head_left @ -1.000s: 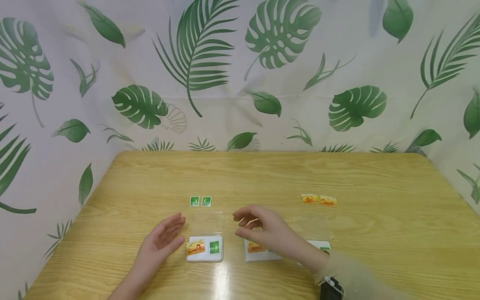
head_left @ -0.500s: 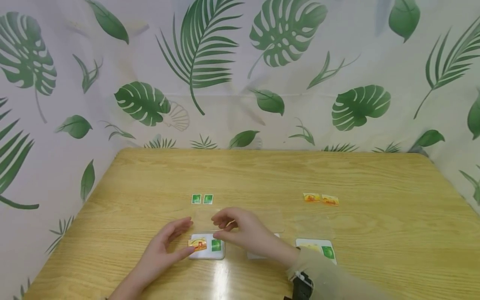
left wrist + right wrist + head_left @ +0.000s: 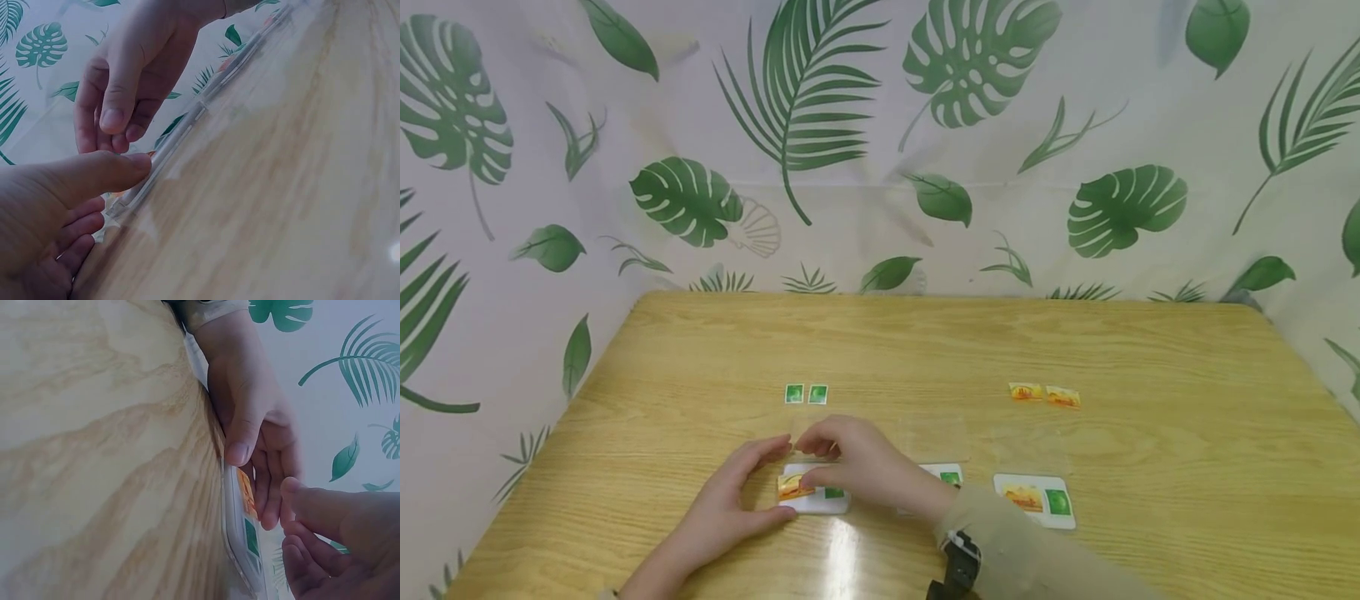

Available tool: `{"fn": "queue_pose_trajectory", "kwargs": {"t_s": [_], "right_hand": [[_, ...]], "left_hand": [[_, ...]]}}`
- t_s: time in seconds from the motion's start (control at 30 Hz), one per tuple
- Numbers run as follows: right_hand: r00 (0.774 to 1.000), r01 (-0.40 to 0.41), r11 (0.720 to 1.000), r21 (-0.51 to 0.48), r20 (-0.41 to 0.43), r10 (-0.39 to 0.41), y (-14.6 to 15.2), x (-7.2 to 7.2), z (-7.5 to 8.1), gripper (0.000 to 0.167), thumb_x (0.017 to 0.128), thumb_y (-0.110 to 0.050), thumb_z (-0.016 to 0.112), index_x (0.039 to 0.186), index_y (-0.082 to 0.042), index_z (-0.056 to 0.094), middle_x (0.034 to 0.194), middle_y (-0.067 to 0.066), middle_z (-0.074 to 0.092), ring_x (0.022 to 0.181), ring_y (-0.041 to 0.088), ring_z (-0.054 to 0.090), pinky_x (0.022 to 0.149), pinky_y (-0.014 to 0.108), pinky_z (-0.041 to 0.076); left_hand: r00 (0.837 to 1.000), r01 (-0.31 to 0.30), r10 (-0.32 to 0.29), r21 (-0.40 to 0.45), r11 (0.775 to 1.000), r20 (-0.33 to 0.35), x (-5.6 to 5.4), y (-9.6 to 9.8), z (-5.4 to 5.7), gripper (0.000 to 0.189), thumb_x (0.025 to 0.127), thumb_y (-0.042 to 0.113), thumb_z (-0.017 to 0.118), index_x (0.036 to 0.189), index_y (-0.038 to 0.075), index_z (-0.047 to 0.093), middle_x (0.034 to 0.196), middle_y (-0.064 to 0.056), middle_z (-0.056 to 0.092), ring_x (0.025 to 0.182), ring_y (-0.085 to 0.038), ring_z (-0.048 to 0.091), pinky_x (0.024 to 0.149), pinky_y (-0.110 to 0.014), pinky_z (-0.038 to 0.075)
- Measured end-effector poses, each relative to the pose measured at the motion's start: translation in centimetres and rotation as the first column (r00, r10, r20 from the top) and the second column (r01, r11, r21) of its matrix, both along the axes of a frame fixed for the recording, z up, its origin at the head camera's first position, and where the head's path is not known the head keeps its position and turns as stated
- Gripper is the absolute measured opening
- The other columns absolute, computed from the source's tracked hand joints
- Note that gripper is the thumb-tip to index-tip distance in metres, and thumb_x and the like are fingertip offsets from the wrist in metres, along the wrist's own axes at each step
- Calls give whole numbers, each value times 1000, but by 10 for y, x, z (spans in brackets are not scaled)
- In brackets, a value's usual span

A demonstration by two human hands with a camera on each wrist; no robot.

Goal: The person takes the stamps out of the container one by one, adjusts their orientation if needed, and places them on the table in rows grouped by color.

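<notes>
A white rounded card in a clear shallow case (image 3: 805, 505) lies before both hands, bearing an orange picture stamp (image 3: 790, 487) and a green square stamp (image 3: 834, 492). My left hand (image 3: 730, 492) is at its left end, the thumb tip by the near corner and the fingers loosely spread. In the right wrist view the left thumb meets the case's edge. Over the card hovers my right hand (image 3: 857, 462), fingers loosely bent, thumb above the orange stamp; it partly covers the card. The left wrist view shows nothing between the right fingertips (image 3: 112, 120).
Two similar cards, the middle one (image 3: 942, 472) partly behind the right forearm, the other (image 3: 1036, 500) farther right. Clear plastic pieces (image 3: 934, 437) lie behind them. Green stamps (image 3: 806, 393) and orange stamps (image 3: 1045, 394) lie farther back on the wooden table (image 3: 925, 342).
My right hand has moved left from the middle card to over the left card. My left hand has shifted slightly right, its thumb now by the card's near corner. The right-hand card has become visible.
</notes>
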State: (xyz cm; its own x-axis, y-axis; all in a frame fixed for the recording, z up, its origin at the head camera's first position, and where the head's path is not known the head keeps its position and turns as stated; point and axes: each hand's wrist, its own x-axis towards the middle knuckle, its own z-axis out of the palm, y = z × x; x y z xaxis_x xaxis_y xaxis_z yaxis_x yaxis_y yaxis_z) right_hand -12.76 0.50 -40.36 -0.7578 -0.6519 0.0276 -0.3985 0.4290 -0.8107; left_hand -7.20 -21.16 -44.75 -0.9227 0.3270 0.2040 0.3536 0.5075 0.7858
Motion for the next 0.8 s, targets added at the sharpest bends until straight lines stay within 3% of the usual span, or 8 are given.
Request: {"fn": "queue_pose_trajectory", "kwargs": {"t_s": [0.33,0.6,0.8], "right_hand": [[997,-7,995,97,-70,13,-11,1,-5,32,71,-18,85,98,-8,71,87,-6,62,80,3,53,72,17,46],[991,-14,988,153,-130,34,-13,2,-7,33,70,-21,85,98,-8,73,87,-7,62,79,2,53,72,15,45],[989,-29,986,167,-136,52,-14,3,-6,29,73,-19,84,98,-8,74,88,-6,63,78,4,52,70,15,44]], "left_hand": [[999,9,-10,-41,999,-37,0,-1,0,76,74,31,83,139,17,47,131,8,53,123,-16,48,106,-19,28],[999,12,-14,-57,998,-50,0,-1,-1,75,74,35,82,138,18,47,128,8,55,122,-15,49,106,-39,35],[1000,7,-8,-54,999,-28,0,-1,-1,75,75,36,81,139,18,46,128,9,54,122,-14,48,106,-39,33]]}}
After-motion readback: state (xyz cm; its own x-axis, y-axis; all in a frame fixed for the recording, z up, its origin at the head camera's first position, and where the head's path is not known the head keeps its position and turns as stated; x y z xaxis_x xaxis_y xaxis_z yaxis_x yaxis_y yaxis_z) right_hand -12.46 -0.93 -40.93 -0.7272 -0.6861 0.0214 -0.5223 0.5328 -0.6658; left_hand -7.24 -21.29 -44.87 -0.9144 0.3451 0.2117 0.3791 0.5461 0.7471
